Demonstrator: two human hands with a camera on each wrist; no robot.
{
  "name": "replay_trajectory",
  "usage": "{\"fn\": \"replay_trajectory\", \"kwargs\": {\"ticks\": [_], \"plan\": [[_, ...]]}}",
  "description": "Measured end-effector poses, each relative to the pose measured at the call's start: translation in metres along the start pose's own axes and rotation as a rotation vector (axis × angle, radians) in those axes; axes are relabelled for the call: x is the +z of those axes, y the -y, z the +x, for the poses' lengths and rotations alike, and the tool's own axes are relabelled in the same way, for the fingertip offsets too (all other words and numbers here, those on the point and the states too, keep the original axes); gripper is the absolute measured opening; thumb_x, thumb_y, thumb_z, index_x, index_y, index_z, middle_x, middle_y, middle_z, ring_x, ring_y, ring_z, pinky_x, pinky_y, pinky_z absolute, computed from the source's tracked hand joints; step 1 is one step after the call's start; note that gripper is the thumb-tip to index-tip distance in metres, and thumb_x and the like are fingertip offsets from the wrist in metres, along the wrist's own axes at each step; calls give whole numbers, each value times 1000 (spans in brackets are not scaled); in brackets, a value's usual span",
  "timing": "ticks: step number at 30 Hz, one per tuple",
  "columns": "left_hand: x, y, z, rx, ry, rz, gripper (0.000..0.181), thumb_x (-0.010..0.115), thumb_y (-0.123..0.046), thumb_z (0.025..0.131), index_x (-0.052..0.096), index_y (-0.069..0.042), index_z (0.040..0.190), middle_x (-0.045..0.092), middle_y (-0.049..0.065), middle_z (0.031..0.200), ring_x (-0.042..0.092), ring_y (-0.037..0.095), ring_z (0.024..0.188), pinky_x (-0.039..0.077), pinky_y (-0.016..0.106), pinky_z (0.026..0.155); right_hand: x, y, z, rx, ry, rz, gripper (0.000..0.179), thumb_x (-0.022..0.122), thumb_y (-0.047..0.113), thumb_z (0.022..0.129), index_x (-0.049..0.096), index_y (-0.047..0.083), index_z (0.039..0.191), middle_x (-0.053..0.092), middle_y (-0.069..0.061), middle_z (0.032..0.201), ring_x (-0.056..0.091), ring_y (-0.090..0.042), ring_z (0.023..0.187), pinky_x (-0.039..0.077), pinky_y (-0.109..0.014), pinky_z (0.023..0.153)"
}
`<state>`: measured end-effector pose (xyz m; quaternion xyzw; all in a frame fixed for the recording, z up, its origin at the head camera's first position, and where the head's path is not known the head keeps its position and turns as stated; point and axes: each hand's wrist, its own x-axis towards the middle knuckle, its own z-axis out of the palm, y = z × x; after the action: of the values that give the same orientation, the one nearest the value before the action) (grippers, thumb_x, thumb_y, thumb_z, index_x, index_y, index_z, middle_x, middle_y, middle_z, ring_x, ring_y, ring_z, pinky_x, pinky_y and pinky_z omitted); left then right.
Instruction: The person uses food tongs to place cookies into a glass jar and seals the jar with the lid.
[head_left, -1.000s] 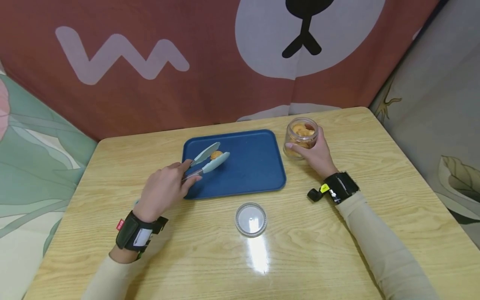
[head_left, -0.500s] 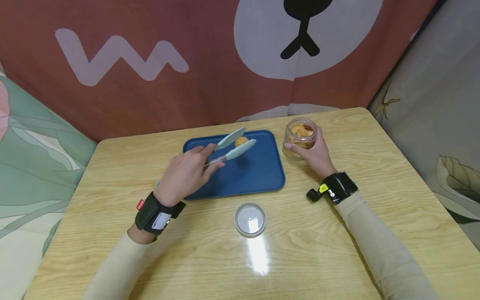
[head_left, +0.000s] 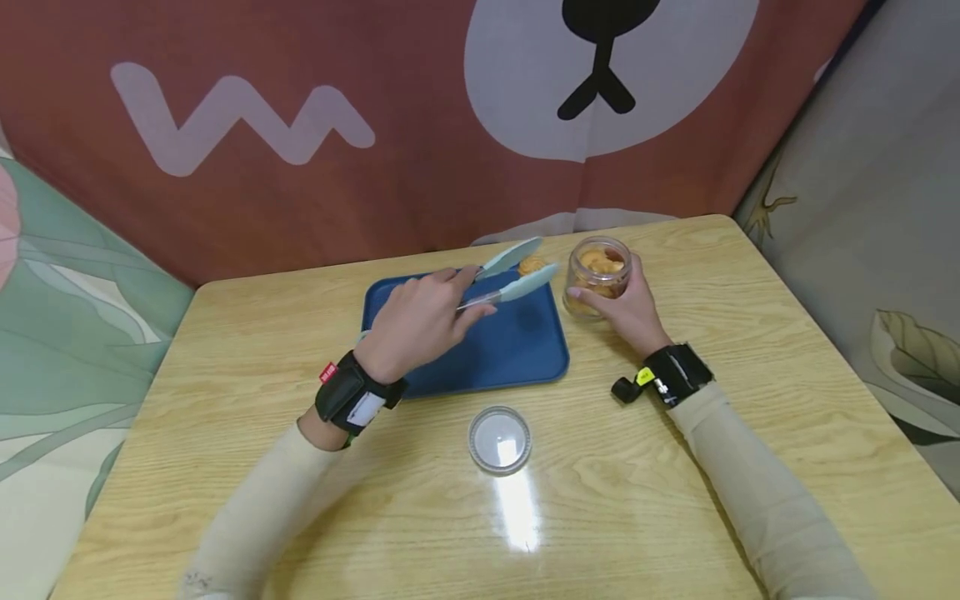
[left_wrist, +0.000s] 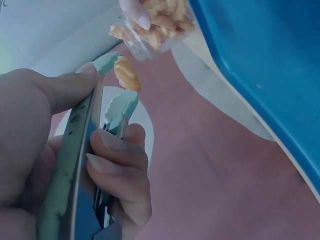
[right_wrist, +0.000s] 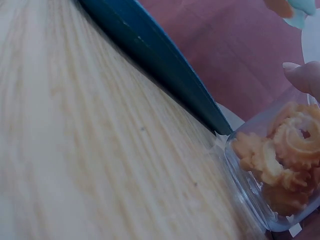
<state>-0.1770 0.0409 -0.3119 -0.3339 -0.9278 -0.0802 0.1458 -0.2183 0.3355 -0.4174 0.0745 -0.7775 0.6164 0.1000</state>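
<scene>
My left hand [head_left: 423, 321] grips a pair of tongs [head_left: 525, 283] with pale mint tips. Between those tips sits one golden cookie [head_left: 532, 265], held in the air over the right back part of the blue tray [head_left: 495, 358]. In the left wrist view the cookie [left_wrist: 127, 74] shows ridges, and thumb and fingers wrap the tong arms. My right hand [head_left: 633, 308] holds a clear open jar [head_left: 585, 287] upright just right of the tray. Swirled cookies [right_wrist: 300, 137] fill much of the jar in the right wrist view. The tong tips are a short way left of the jar's mouth.
A round clear lid [head_left: 500, 440] lies on the wooden table [head_left: 600, 500] in front of the tray. Behind the table's back edge hangs a reddish-brown cloth [head_left: 300, 200] with a cartoon print.
My left hand has moved right and away from me, carrying the tongs and cookie from the tray's left part toward the jar. My right hand and the jar have stayed in place.
</scene>
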Motion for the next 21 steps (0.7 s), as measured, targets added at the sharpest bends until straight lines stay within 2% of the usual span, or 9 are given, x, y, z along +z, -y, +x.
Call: {"fn": "replay_trajectory", "kwargs": {"ticks": [9,16,21], "plan": [[8,-14,30,34,39,-47,61,53,-53,91,52,-6,130,50,0,71,47,10,53,37,26,41,-1,0,1,5,1,0,84,79,23,77,26,13,142,30,-12,142,33,-17,126,26,-47,104],[15,-22,51,38,72,-28,59,51,-55,91,52,-9,128,49,0,71,45,9,50,33,25,39,-3,-26,10,-31,-3,42,85,81,23,74,28,27,140,36,-5,137,40,-16,120,31,-43,100],[19,-26,60,37,73,-32,57,53,-53,91,52,-10,128,48,0,69,44,11,50,31,25,40,-3,-36,13,-32,-6,38,87,82,27,73,27,28,140,41,-4,134,43,-16,119,34,-44,99]]}}
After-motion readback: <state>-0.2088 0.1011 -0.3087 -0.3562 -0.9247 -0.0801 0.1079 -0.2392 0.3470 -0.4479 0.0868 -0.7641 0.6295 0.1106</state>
